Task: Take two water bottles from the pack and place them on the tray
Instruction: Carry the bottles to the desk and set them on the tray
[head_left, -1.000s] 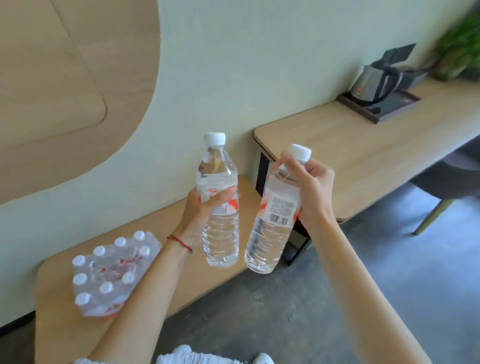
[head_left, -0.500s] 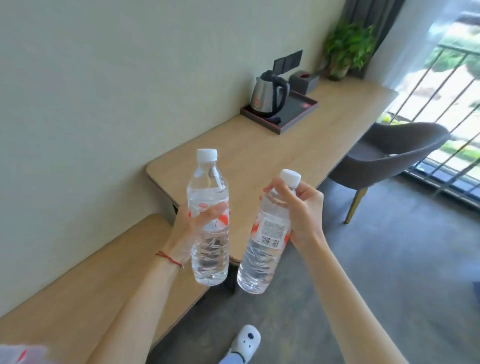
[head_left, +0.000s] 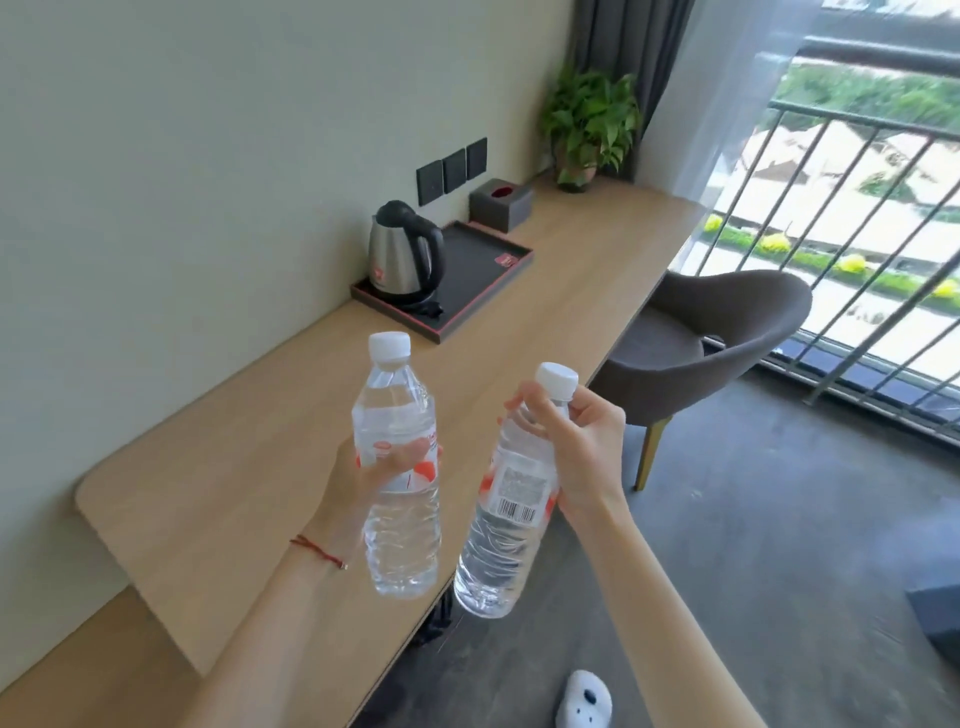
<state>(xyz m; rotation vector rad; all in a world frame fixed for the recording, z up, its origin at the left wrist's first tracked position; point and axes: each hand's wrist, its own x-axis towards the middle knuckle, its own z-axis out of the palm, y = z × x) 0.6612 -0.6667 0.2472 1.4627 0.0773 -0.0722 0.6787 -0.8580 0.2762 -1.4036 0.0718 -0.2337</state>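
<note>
I hold two clear water bottles with white caps and red-and-white labels in the air over the near end of a long wooden desk (head_left: 566, 291). My left hand (head_left: 363, 473) grips the left bottle (head_left: 397, 535) around its label, upright. My right hand (head_left: 582, 447) grips the right bottle (head_left: 501, 551) near its neck; it tilts with its base toward the left. A dark tray (head_left: 478, 291) with a red edge lies further along the desk, against the wall. The pack of bottles is out of view.
A steel kettle (head_left: 402, 254) stands on the tray's left part. Behind the tray are a dark tissue box (head_left: 501, 202) and a potted plant (head_left: 589, 130). A grey chair (head_left: 701, 338) sits at the desk's right side, a lower bench (head_left: 104, 670) at bottom left.
The view has swung right along the desk: the pack has left the picture, and the tray and kettle have come closer. Both hands still hold their bottles in the same way.
</note>
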